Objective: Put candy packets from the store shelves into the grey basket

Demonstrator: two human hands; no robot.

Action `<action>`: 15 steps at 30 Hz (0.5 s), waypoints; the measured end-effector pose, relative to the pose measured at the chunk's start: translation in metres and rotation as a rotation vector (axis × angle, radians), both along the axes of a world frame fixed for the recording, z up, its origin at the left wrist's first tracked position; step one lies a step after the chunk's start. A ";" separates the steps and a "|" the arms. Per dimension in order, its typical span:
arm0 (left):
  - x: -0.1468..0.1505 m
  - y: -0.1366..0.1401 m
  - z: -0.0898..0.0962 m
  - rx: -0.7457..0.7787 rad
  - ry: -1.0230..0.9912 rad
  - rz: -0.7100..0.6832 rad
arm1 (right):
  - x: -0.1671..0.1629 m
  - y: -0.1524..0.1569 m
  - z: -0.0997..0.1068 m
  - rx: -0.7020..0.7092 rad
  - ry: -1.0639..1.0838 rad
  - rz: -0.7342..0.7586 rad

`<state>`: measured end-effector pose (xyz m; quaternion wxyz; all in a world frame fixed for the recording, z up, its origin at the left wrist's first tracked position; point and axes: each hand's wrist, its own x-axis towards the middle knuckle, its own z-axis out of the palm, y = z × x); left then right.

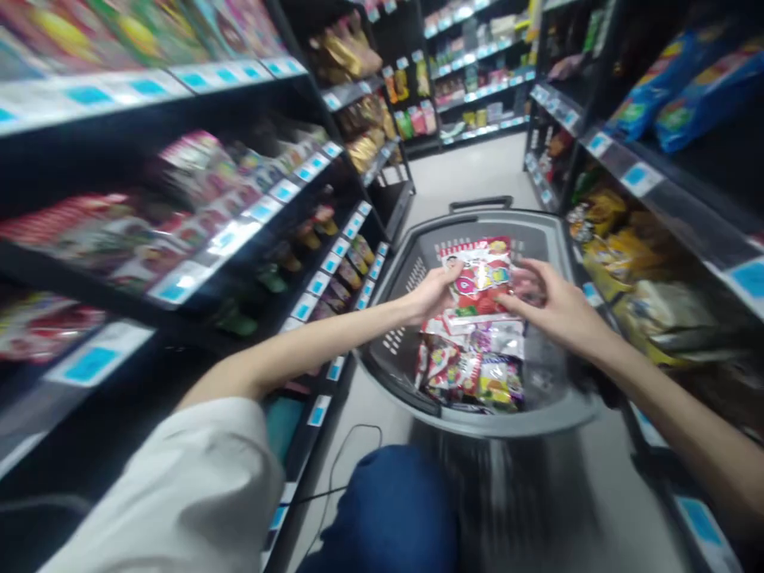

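Note:
A red and white candy bag (482,278) with strawberry-like pictures is held up over the grey shopping basket (576,418). My left hand (438,293) grips its left edge, thumb on the front. At its right side is my right hand (552,301), thumb against the lower right of the bag and fingers curved around the edge. Something pinkish and see-through shows between that thumb and the fingers, too blurred to name. Below the bag, several more candy packets (450,362) lie in the basket, one of them yellow and purple (500,380).
Shelves of packaged sweets (203,231) run close along the left. On the right, shelves hold blue bags (650,95) and yellow packets (614,247). A thin cable (337,461) lies on the floor near my knee (397,509). The aisle floor (477,171) stretches ahead to back shelves.

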<state>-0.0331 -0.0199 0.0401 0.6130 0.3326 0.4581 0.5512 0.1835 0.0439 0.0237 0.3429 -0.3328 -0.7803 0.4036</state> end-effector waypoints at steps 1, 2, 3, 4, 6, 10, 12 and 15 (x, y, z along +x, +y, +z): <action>0.000 0.001 0.005 0.016 -0.022 0.011 | 0.000 0.002 -0.003 -0.038 -0.025 0.056; 0.000 0.003 0.009 0.032 -0.032 0.022 | 0.000 0.004 -0.006 -0.066 -0.054 0.114; 0.000 0.005 0.012 0.043 -0.030 0.029 | 0.001 0.007 -0.009 -0.090 -0.080 0.158; 0.000 0.007 0.014 0.050 -0.013 0.029 | 0.001 0.010 -0.013 -0.114 -0.101 0.191; -0.004 0.007 0.017 0.065 0.058 0.011 | 0.002 0.016 -0.017 -0.162 -0.109 0.218; -0.022 -0.002 0.030 0.123 0.348 -0.035 | 0.005 0.017 -0.013 -0.101 -0.175 0.251; -0.034 -0.010 0.040 0.160 0.567 -0.076 | 0.005 0.014 -0.009 -0.019 -0.262 0.310; -0.048 -0.021 0.056 0.210 0.888 -0.225 | 0.005 0.011 -0.008 0.064 -0.332 0.380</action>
